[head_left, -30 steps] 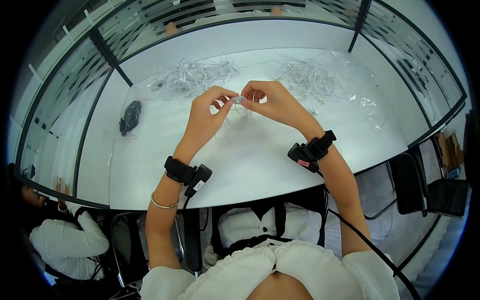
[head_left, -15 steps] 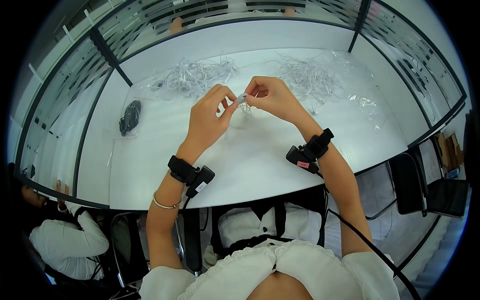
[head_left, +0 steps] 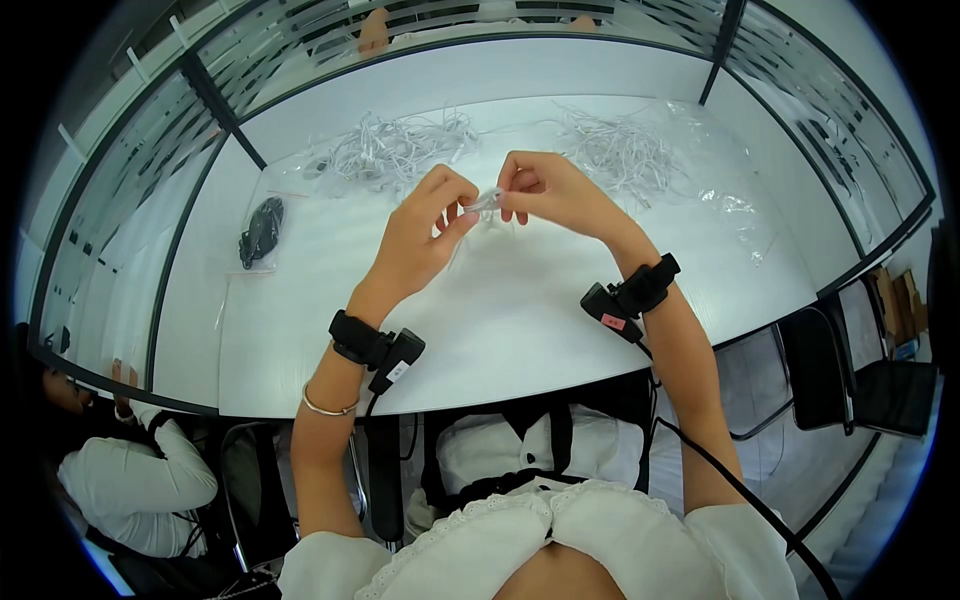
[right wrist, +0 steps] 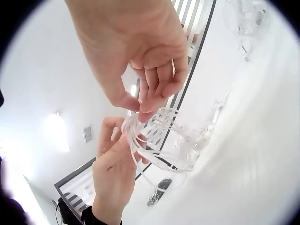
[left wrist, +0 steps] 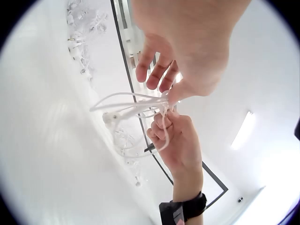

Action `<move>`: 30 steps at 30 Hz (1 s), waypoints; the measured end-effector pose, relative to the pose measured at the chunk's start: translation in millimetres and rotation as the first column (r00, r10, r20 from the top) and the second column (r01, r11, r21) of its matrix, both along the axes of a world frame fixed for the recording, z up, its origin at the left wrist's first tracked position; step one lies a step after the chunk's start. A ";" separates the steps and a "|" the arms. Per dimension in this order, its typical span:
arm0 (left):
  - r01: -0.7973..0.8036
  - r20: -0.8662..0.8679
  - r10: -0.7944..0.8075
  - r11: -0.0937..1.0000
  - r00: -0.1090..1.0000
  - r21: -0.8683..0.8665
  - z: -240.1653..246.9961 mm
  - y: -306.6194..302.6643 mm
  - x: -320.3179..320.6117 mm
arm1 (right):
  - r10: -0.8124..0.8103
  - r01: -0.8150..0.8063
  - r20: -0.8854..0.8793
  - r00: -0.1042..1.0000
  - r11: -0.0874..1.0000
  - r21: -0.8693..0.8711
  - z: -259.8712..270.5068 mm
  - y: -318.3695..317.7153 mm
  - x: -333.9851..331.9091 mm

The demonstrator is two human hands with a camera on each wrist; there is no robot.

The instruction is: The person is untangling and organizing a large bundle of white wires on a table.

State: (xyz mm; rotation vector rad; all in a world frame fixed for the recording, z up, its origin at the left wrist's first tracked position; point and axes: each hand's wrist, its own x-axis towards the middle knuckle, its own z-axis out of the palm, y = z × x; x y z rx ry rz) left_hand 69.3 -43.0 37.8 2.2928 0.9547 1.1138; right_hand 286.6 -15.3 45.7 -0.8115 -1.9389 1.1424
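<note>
A small looped bundle of white cable (head_left: 486, 203) hangs between both hands, raised over the desk. My left hand (head_left: 415, 235) pinches it between thumb and fingertips. The right hand (head_left: 565, 200) pinches the cable close by with thumb and forefinger. In the left wrist view, loops of the cable (left wrist: 124, 107) dangle from the fingertips. The right wrist view shows the coil bunched in the left hand (right wrist: 115, 173), with the right hand's fingertips at its top and the other right fingers curled in.
Two tangled heaps of white cables, a left heap (head_left: 385, 155) and a right heap (head_left: 625, 150), lie at the back of the white desk (head_left: 500, 330). A bagged black item (head_left: 262, 235) lies at left. Clear plastic bags (head_left: 735, 210) lie at right. Low partitions surround the desk.
The hands have drawn slightly apart, the right one shifting a little right. The cable bundle stays between them and has turned a little.
</note>
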 end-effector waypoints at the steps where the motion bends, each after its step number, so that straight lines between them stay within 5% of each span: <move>1: 0.022 0.041 -0.021 1.000 0.999 -0.015 0.0 1.7 -0.9 | -0.016 0.015 -0.023 1.000 0.999 -0.041 -1.1 2.4 2.1; 4: 0.059 0.175 -0.040 0.993 0.984 -0.105 -0.4 0.3 5.1 | -0.088 0.082 -0.044 0.995 0.989 -0.122 -1.2 3.5 1.6; 8: -0.124 -0.181 0.131 0.991 0.975 0.049 -1.9 -2.5 1.9 | 0.002 0.001 0.068 0.998 0.999 -0.042 -6.3 -5.0 -6.0; 11: -0.097 -0.244 0.150 0.971 0.958 0.216 -4.6 2.0 -2.1 | -0.042 0.049 0.223 0.974 0.998 -0.027 -3.0 -7.2 -9.3; 15: -0.027 0.143 0.028 1.000 0.989 -0.009 -0.7 4.3 -2.2 | -0.001 -0.012 -0.149 0.989 0.996 -0.091 -6.9 6.2 0.3; 19: 0.202 0.523 -0.048 0.949 0.851 -0.242 -1.5 8.3 1.6 | -0.099 0.057 -0.242 0.965 0.983 -0.173 -4.4 5.8 -2.1; 23: 0.392 0.620 0.004 0.771 0.785 -0.501 -4.7 10.2 -2.1 | -0.046 0.045 -0.013 0.999 0.997 -0.062 -13.2 3.5 -3.9; 27: 0.461 0.585 -0.043 0.662 0.810 -0.590 -1.4 8.9 -3.7 | -0.137 0.137 0.119 0.983 0.990 0.011 -6.8 -1.3 -3.5; 28: 0.283 0.384 -0.062 0.785 0.921 -0.551 -2.8 7.4 -2.6 | -0.210 0.206 0.126 0.970 0.978 0.037 -5.9 -1.7 -3.0; 30: 0.118 0.229 -0.029 0.914 0.973 -0.387 -4.7 5.8 3.6 | -0.283 0.280 0.106 0.953 0.959 0.047 -1.0 -5.7 -5.2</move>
